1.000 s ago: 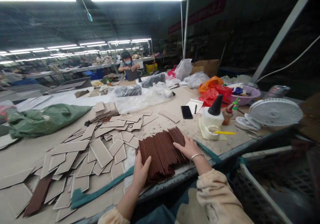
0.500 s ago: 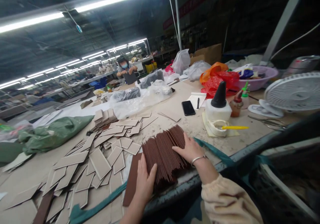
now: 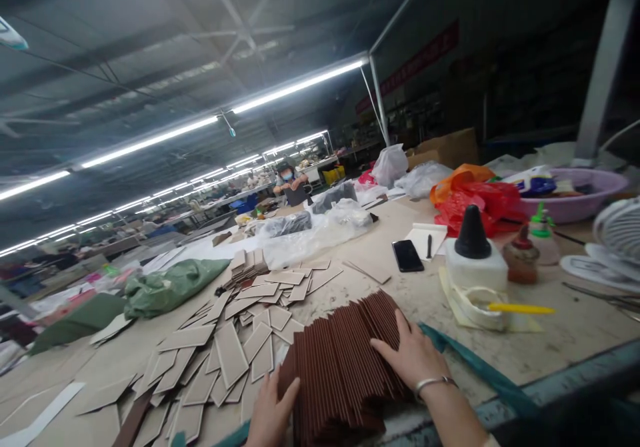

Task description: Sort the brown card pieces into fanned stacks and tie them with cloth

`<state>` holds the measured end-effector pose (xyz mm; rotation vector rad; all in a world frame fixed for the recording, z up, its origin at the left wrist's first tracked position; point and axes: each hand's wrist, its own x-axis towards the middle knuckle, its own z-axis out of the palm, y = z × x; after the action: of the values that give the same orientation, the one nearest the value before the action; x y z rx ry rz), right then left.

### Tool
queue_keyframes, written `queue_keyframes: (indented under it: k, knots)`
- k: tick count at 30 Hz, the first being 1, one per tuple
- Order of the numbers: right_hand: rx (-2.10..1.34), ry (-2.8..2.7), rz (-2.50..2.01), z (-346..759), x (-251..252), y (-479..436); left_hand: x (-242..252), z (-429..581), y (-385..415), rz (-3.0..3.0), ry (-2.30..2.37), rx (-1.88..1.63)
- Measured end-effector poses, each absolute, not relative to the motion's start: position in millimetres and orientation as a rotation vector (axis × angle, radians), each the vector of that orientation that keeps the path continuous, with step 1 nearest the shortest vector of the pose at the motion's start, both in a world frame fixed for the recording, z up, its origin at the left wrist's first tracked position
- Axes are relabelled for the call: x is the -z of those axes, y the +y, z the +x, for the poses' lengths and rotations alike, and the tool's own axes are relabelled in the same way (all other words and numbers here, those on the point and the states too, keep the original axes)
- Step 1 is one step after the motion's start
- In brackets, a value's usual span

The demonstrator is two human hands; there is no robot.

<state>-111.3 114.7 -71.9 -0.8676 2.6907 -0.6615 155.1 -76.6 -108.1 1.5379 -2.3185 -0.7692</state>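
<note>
A tightly packed row of thin brown panels stands on edge near the front of the table. My left hand is at the row's left end, fingers stretched and thumb apart. On the other end rests my right hand, with a bracelet at the wrist; its thumb lies over the panels' top edges and its fingers are spread along the far right side. Left of the row, beige panels with pale edges lie scattered over one another. Behind them is a small stack of similar pieces.
A white bottle with a black cone cap, a tape roll and a phone sit to the right. A teal strip runs along the table edge. Farther back are plastic bags and another person.
My view has tilted up and turned left, so the scene sits lower and farther right. The flat brown panel by my left hand now appears raised against the row's left end.
</note>
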Motion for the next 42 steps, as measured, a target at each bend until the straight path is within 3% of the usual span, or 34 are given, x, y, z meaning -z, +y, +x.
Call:
queue_keyframes:
  k: [4,13,18,21,26,32,42]
  knots:
    - [0.684,2.691,-0.863,-111.2,71.6,116.4,100.6,154.5,-80.6,1.523,-2.303,0.975]
    - [0.645,2.702,-0.884,-112.2,68.1,121.3,60.3,135.0,-63.9,1.407,-1.777,1.468]
    - [0.635,2.684,-0.880,-112.3,68.7,120.9,62.7,114.9,-41.0,1.181,-1.677,1.689]
    - [0.667,2.678,-0.871,-111.1,67.6,121.0,75.2,103.9,-26.4,1.128,-1.812,1.572]
    - [0.786,2.543,-0.941,-119.7,65.9,128.6,92.7,104.9,-36.9,1.226,-2.118,1.070]
    - [0.975,2.229,-1.085,-144.2,61.7,153.0,99.0,109.6,-54.4,1.141,-2.311,0.847]
    - [1.081,2.029,-1.159,-159.1,61.8,170.1,51.2,24.5,-38.5,-0.021,-2.912,0.543]
